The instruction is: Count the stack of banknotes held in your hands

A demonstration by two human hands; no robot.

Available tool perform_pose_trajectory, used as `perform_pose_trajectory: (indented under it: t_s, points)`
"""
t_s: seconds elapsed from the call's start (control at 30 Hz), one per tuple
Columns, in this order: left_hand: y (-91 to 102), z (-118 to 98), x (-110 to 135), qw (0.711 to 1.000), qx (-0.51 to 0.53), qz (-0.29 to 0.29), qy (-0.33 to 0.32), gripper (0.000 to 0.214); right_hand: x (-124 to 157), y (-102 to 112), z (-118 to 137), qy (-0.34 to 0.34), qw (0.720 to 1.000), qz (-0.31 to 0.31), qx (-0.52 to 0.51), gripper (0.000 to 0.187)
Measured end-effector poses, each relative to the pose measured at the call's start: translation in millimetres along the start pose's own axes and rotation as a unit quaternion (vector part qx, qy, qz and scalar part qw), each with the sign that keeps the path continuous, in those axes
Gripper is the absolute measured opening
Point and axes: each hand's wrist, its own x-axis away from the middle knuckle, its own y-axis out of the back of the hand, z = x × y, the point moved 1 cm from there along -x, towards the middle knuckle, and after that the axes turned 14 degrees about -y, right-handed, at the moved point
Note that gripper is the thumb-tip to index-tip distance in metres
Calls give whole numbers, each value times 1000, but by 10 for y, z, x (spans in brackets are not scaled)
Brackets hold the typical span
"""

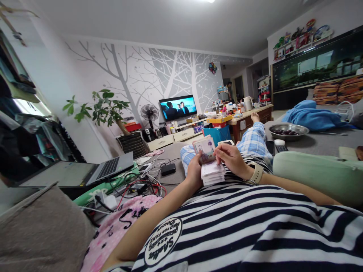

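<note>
A folded stack of banknotes (206,150) stands over my lap, the upper part showing a purplish note with a 5. The lower ends of the notes fan out in layers toward my striped shirt. My left hand (195,169) is closed around the stack's left side, thumb on the front. At the right edge my right hand (231,160) has its fingers curled and pinched against the notes; the exact fingertip contact is partly hidden. A pale watch (256,173) is on that wrist.
An open laptop (109,168) and tangled cables lie on the left, beside a black box (168,169). To the right are a metal bowl (302,136) of dark round fruit, a remote (281,148) and a green cushion (312,173). A cluttered table (251,115) stands ahead.
</note>
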Motion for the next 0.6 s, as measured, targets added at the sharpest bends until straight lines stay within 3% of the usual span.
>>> perform_pose_trajectory:
  t_s: [0.1,0.23,0.33,0.6]
  points:
    - [9,-21,25,1000,-26,4,-10,22,-28,19,-19,-5,998,-57,29,30]
    - [17,-37,84,998,-11,55,12,34,-86,53,-87,-35,992,-111,38,34]
    - [-7,-61,122,997,9,81,-5,39,-114,66,-118,-51,991,-121,29,33]
    - [-19,-101,148,996,-36,77,-10,32,-106,58,-101,-53,989,-128,41,24]
